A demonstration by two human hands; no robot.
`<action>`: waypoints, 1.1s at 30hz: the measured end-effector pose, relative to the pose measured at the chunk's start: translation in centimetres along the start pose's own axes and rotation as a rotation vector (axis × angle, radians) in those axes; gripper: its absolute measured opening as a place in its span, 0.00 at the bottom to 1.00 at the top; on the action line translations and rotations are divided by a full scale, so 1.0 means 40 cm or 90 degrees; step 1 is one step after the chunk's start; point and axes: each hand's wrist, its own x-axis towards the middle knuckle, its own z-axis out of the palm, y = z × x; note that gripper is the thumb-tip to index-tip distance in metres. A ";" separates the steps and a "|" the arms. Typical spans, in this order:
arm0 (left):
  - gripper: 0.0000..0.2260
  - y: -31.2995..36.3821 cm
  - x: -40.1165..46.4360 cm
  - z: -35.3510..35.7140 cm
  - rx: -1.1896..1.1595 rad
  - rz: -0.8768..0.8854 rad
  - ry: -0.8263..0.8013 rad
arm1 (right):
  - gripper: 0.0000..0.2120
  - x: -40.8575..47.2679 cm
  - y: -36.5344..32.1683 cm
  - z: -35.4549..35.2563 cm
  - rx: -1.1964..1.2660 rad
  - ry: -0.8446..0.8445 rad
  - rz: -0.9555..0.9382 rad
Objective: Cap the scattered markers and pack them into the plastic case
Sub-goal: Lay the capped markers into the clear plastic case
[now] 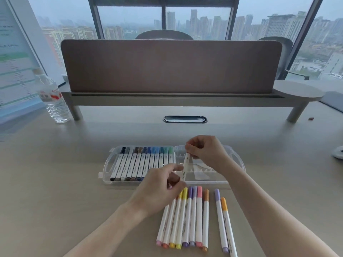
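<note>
Here, my left hand (161, 184) and right hand (204, 151) pinch opposite ends of white marker (185, 168) above open plastic case (235, 165); capped markers (187, 217) lie near me on desk (74, 182).

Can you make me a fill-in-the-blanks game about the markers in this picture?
1. Both hands hold one marker above the open plastic ____.
2. The left half of the case holds a row of markers, and its right half holds ____.
3. The loose markers lie on the desk ____ the case, closer to the person.
4. A water ____ stands at the far left.

Missing words: case; none; in front of; bottle
</note>
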 end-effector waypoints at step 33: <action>0.07 -0.112 0.125 -0.014 0.189 0.048 0.010 | 0.05 0.123 0.049 0.061 -0.263 -0.036 -0.063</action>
